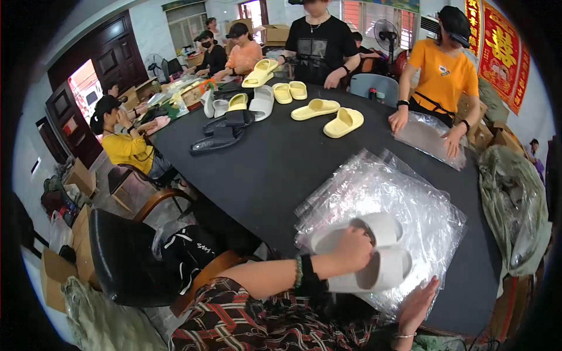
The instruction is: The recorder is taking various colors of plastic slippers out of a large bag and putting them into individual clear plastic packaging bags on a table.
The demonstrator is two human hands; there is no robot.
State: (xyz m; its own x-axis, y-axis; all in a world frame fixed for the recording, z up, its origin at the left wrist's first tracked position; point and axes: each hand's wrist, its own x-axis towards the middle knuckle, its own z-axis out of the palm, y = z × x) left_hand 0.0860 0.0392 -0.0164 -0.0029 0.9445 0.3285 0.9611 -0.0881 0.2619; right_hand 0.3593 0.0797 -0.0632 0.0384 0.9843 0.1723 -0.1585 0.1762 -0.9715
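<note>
A pair of light grey slide sandals (389, 266) lies side by side over a pile of clear plastic bags (374, 184). My left hand (353, 248) reaches across from the left and is closed on the pair where the two meet; its fingertips are partly hidden inside the slides. By the near right edge of the bags is my right hand (417, 301), fingers stretched out and holding nothing. It is close to the bags' edge, though I cannot tell whether it touches them.
Yellow slides (343, 123), black slides (218, 140) and a grey slide (261, 103) stand farther along the dark table (263, 175). Across from me a person in orange (442, 73) handles a clear bag (430, 137). A black chair (126, 257) is at left, a green sack (512, 205) at right.
</note>
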